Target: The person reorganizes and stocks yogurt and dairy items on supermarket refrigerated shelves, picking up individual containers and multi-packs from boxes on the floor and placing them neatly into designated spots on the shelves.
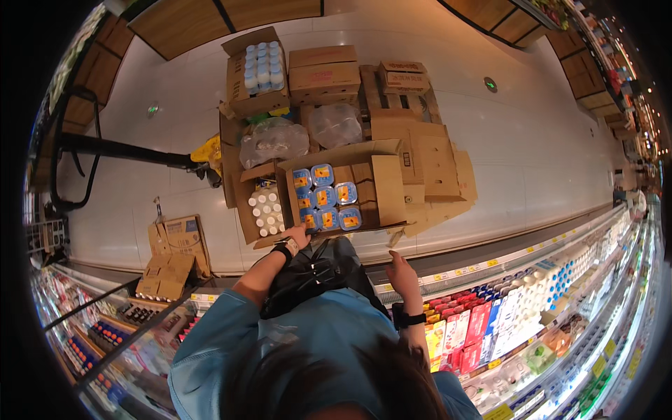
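My left hand (298,236) touches the near rim of an open cardboard box (387,184), at its left corner. How firmly the fingers close on the rim cannot be seen. Inside that box stand several clear plastic tubs (325,197) with blue and orange lids, beside brown cardboard inserts (363,181). Left of it, a narrower open carton (247,212) holds several white-capped bottles (266,210). My right hand (403,275) hangs apart from the box, near the front edge of the refrigerated shelf, its index finger extended and nothing visible in it.
A wooden pallet (370,89) carries a carton of blue-capped bottles (264,68), a closed carton (324,73), crumpled plastic wrap (275,143) and flattened cardboard (433,163). A pallet jack's handle (126,149) extends left. Folded cardboard (181,244) leans by the chiller. Stocked shelves (504,320) line the near side.
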`<state>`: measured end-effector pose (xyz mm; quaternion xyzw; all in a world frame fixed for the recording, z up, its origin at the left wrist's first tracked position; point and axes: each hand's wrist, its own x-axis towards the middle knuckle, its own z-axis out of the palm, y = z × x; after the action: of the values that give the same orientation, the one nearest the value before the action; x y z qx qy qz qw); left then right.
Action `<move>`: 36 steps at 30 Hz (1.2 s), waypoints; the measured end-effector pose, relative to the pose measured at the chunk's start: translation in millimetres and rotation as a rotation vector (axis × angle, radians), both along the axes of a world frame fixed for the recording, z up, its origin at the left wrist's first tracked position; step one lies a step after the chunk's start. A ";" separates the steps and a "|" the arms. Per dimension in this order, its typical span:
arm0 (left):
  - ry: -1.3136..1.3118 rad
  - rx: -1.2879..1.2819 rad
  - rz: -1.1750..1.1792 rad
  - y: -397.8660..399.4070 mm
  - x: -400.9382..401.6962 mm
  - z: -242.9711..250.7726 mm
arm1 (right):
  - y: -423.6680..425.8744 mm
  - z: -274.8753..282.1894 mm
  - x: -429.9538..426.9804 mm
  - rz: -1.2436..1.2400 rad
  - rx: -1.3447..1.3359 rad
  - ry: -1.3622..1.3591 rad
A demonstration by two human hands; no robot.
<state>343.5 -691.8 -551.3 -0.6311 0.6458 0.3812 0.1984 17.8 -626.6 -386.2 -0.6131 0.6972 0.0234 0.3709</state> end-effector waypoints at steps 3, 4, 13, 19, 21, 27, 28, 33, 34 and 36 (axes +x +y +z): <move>0.057 -0.154 0.110 13.0 -4.4 8.7 | -9.4 -36.6 -20.8 0.041 -0.015 -0.067; 0.067 -0.185 0.142 19.1 -1.6 7.2 | -13.5 -46.0 -23.3 0.024 -0.027 -0.193; 0.335 -0.242 0.553 89.9 48.2 -4.8 | -61.6 -125.9 -16.5 0.166 -0.103 -0.181; 0.227 -0.251 0.746 153.3 55.6 -13.1 | -75.1 -171.4 -12.5 0.188 0.118 -0.031; 0.269 -0.220 0.802 170.4 51.3 -10.1 | -72.8 -188.3 -17.5 0.140 0.070 0.020; 0.419 -0.201 1.275 253.3 54.5 -38.8 | -105.8 -226.1 -17.4 0.088 0.207 -0.160; 0.425 -0.203 1.296 262.7 54.2 -42.0 | -109.6 -224.6 -12.5 0.001 0.311 -0.153; 0.272 -0.134 1.578 295.0 59.4 -46.6 | -116.3 -214.6 12.9 -0.220 0.514 -0.057; 0.274 -0.122 1.591 305.0 55.2 -50.1 | -108.9 -200.0 21.6 -0.245 0.496 0.007; 0.339 -0.238 1.643 310.5 57.7 -53.9 | -105.8 -178.5 38.1 -0.240 0.465 0.074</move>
<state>401.2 -381.3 -605.1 -0.8508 0.0387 0.4233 -0.3090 55.9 -732.4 -564.7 -0.4232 0.7539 0.1610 0.4761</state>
